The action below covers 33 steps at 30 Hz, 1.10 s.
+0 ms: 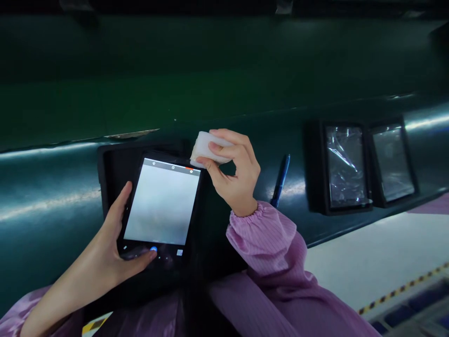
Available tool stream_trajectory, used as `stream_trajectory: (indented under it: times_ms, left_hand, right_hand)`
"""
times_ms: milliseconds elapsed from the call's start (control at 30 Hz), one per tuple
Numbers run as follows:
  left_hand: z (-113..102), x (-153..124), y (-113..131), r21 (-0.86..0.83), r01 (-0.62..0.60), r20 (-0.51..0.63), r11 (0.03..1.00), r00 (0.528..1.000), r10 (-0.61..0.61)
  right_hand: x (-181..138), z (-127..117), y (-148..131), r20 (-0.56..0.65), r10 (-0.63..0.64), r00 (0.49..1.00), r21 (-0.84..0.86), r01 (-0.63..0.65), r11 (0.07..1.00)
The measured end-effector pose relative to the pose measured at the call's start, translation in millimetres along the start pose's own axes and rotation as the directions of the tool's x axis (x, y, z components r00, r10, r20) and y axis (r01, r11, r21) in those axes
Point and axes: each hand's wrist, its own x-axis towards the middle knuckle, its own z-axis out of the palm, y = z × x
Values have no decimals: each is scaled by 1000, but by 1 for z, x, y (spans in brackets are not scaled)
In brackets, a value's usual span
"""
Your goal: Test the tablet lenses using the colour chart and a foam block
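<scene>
A black tablet (pixel 162 202) with a lit grey-white screen lies tilted over a black tray (pixel 108 166) on the dark green belt. My left hand (pixel 115 243) grips the tablet's lower left edge, its thumb lying across the bottom bar of the screen. My right hand (pixel 233 171) is pinched round a small white folded cloth (pixel 205 146), held just above the tablet's top right corner. Both wrists wear pink striped sleeves.
A blue pen (pixel 280 180) lies on the green conveyor belt (pixel 52 196) right of my hand. Two more black trays, each holding a tablet in clear film (pixel 345 166) (pixel 393 161), sit further right. A white floor with yellow-black tape (pixel 396 292) shows at lower right.
</scene>
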Motion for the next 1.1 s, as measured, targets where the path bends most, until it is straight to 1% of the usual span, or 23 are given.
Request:
stream_trajectory:
  times_ms: [133,233,333,433,500,667,833,933,1000,1100]
  left_hand:
    - [0,0,1,3,-8,7,1000,1000,8]
    - [-1,2,-6,37,-42,-7,998,999,43]
    - [-4,4,-14,62,-71,9,996,997,70]
    - [-5,5,-16,86,-11,29,996,1000,9]
    - [-6,5,-15,93,3,40,996,999,-7]
    - [-5,1,-6,34,-37,40,999,999,36]
    - [-7,-3,3,59,-13,51,998,999,10]
    - [-10,-2,1,69,-6,76,998,997,1]
    - [-10,0,-3,56,-33,85,998,996,28]
    - [-10,3,-9,55,-87,79,995,993,83]
  right_hand:
    - [2,2,2,-18,-63,998,-17,62,998]
    - [2,2,4,-11,-64,998,7,64,998]
    - [0,2,5,1,-25,1000,39,25,999]
    - [-3,2,5,19,8,1000,33,-9,999]
    - [-4,3,6,22,23,999,38,-24,999]
    - [-4,5,7,36,70,997,21,-71,997]
    - [-3,4,7,30,44,999,9,-45,999]
    - [-2,4,6,-4,-36,999,-7,36,999]
    - [-1,4,5,-21,-78,997,-25,78,997]
    - [-2,5,4,-5,-64,998,-24,64,998]
